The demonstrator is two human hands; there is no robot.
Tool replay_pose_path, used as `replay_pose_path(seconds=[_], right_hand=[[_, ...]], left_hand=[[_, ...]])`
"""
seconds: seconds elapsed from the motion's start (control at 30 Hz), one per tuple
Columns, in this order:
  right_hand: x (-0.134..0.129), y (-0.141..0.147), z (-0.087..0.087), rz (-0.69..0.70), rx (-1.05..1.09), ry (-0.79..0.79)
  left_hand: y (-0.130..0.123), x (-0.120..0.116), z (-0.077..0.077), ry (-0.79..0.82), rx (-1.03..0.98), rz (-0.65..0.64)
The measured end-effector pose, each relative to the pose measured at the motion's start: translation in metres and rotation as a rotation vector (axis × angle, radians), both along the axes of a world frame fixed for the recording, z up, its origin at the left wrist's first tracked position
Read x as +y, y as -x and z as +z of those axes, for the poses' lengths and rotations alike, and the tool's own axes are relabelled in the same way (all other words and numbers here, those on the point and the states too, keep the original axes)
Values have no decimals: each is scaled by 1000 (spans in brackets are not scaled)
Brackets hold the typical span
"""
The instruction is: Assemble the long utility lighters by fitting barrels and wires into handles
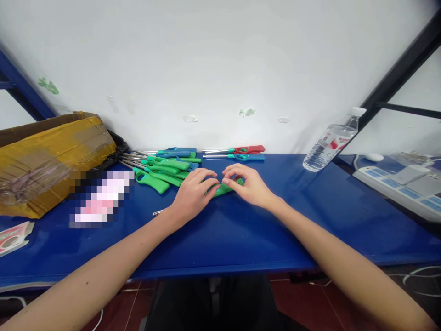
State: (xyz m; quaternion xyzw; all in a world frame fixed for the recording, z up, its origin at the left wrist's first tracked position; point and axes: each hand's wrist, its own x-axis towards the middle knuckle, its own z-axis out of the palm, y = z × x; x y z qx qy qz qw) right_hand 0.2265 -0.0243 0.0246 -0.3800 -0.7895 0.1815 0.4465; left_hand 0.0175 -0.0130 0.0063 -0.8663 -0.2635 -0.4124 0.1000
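A green long-reach lighter (pixel 224 189) lies at a slant on the blue table beneath my two hands. Its metal tip (pixel 157 213) pokes out to the left of my left wrist. My left hand (pixel 195 193) is closed at the lighter's middle, thumb and fingers curled together over it. From the other side, my right hand (pixel 251 185) is closed too, its thumb and forefinger pinched at the lighter close to the left fingertips. A tiny pale bit shows between the fingertips; its kind is unclear. Much of the lighter's rod is hidden by my left hand.
Several green and blue lighters (pixel 165 168) are piled at the back left. A red lighter (pixel 250 149) and a blue lighter (pixel 246 157) lie by the wall. A taped cardboard box (pixel 55 161) stands left; a tilted water bottle (pixel 330 142) and a power strip (pixel 396 186) are right.
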Motion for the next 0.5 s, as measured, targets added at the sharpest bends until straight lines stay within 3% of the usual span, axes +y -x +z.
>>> replay_pose_path(seconds=[0.5], right_hand=[[-1, 3, -3, 57, 0, 40]], left_hand=[[0, -2, 2, 21, 14, 58]])
